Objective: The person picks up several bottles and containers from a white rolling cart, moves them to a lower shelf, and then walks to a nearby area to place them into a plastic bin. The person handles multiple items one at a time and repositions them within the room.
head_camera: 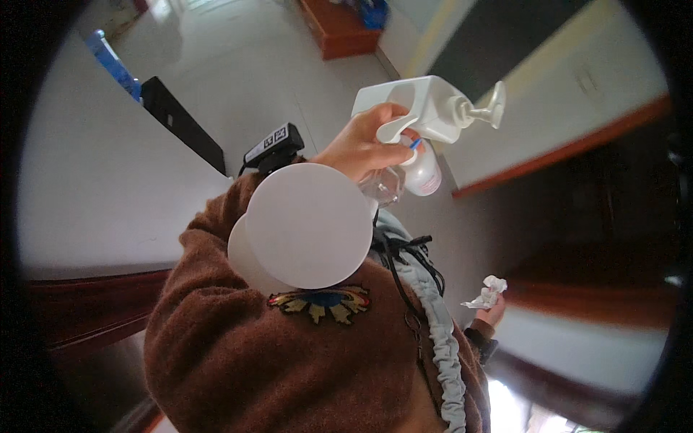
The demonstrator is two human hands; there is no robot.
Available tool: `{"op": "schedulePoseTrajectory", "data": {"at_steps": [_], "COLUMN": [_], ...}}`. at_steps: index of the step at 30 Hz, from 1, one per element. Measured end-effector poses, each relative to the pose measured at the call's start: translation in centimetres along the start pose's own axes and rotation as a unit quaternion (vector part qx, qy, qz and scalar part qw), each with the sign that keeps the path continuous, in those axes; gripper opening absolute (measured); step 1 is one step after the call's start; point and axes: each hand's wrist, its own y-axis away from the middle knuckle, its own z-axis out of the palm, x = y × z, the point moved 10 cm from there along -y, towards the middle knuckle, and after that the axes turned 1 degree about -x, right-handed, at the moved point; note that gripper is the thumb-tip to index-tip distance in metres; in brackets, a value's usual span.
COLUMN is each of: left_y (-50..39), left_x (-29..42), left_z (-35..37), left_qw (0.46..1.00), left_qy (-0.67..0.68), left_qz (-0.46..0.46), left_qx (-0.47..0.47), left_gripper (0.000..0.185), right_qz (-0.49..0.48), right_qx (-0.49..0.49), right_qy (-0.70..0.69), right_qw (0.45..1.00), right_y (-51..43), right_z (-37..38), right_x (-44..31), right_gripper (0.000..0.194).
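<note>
My left hand [373, 138] grips a large white pump bottle [398, 97], held on its side with the nozzle to the right. A white curved pump nozzle [395, 129] and a smaller white bottle [425, 173] are bunched at the same fingers. Under the hand is a clear plastic container [385, 187], partly hidden. A white round-ended container [308, 224] lies between my left forearm and chest, another pale rounded part showing behind it. Low at my right side, my right hand [492, 311] holds a crumpled white tissue [487, 292].
A black flat-sided object [181, 124] stands at the left by a blue item [113, 65]. Reddish-brown wooden furniture [346, 43] stands on the pale floor [260, 70] ahead. A white panel with brown trim [557, 124] is at the right. Black cords [417, 249] hang at my waist.
</note>
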Motion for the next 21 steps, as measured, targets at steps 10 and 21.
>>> {"op": "schedulePoseTrajectory", "data": {"at_steps": [10,21], "left_y": [29.5,57.8], "left_x": [4.7,13.8], "left_z": [7.6,31.4], "left_qw": [0.967,0.945], "left_qy": [-0.074,-0.12], "left_qz": [0.085,0.063], "left_qx": [0.228,0.299], "left_gripper": [0.041,0.038], "right_qz": [0.048,0.221], "right_qx": [-0.369,-0.444], "right_qy": [0.161,0.133], "right_qw": [0.914,0.858], "right_y": [10.3,28.2], "right_z": [14.3,-15.8], "right_x": [-1.4,-11.0], "right_gripper": [0.028,0.026]}}
